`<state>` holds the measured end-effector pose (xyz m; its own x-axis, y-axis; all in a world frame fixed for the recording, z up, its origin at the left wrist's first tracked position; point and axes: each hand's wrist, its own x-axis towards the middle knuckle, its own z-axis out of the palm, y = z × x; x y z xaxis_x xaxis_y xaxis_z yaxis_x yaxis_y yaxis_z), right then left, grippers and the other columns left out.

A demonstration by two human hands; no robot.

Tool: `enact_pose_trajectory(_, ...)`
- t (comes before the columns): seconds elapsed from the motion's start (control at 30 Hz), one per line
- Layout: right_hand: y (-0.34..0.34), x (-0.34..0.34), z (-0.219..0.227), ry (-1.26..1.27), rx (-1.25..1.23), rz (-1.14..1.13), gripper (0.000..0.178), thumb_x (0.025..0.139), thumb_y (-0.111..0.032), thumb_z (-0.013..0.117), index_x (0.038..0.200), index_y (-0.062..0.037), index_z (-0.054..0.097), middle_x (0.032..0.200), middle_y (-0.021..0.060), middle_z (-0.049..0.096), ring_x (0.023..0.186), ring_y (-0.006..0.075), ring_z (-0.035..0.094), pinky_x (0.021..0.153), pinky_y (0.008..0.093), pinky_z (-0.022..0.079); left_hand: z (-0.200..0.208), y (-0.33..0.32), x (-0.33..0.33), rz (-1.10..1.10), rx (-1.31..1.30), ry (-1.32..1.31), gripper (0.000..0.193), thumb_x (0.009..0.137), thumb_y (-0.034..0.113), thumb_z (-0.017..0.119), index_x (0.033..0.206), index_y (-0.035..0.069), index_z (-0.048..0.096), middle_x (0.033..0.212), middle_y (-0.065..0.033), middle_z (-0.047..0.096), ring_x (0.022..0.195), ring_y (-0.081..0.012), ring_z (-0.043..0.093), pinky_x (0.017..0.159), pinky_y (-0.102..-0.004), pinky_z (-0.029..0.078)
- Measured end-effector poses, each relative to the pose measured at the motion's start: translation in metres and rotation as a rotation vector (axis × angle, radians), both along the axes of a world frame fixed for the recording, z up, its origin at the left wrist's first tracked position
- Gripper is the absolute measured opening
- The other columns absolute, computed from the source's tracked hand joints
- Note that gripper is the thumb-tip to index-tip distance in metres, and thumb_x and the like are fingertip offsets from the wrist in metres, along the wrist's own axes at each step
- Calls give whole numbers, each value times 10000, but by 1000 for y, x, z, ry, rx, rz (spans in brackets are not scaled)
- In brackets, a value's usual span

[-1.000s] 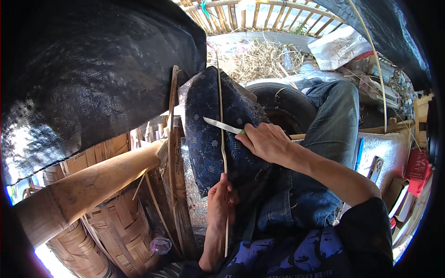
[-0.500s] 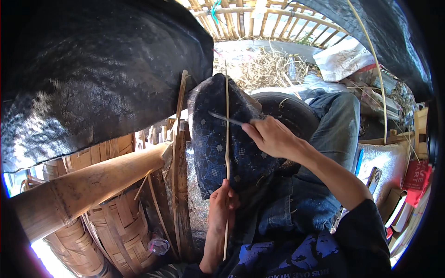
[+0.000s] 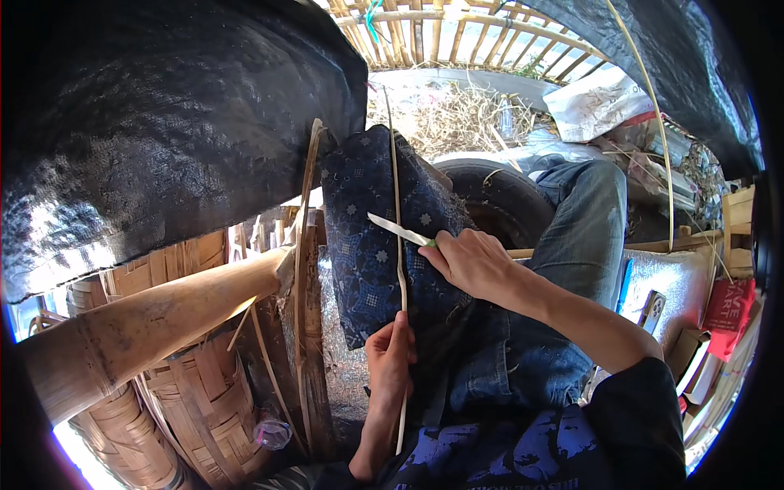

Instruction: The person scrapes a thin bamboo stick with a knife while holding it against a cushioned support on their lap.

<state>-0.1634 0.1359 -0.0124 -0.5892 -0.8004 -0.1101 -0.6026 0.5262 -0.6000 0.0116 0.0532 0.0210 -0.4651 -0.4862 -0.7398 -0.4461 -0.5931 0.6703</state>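
A long, thin bamboo strip [image 3: 398, 192] runs lengthwise over the dark blue patterned cloth [image 3: 359, 245] that covers my leg. My left hand [image 3: 389, 347] is closed round the strip's lower part, thumb lying along it, with the near end sticking out below the wrist. In my right hand [image 3: 474, 261] is a knife [image 3: 396, 229] with a light blade and a bit of green at the handle. The blade lies across the strip, pointing left, above my left hand. Whether its edge touches the strip I cannot tell.
At left a thick bamboo pole [image 3: 163, 318] juts in above woven bamboo baskets [image 3: 208, 400], beneath a black tarp [image 3: 180, 122]. A tyre [image 3: 498, 192] lies beyond my bent knee. Straw [image 3: 465, 114] covers the ground ahead. A phone [image 3: 653, 309] and red bag [image 3: 729, 318] are at right.
The knife has turned so its blade shows flatter and brighter, and sits slightly lower on the strip. My left hand keeps its hold. The whole view has shifted a little.
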Motion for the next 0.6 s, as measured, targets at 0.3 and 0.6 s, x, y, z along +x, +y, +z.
enact_pose_trajectory(0.3,-22,-43,-18,-214,-92,-137,368,951,-249,505,700,18,541,563,233,534,548,426,553,474,484,413,3,-8,7,55,193,62,433,945,348,547,605,83,523,505,45,434,438,-39,372,433,-213,246)
enact_pose_trajectory(0.6,3,-20,8,-282,-87,4,361,958,-250,490,726,21,554,580,242,532,576,424,554,497,475,404,13,-18,-5,-196,-223,-25,421,936,334,567,630,44,576,501,31,466,454,-38,415,447,-205,267)
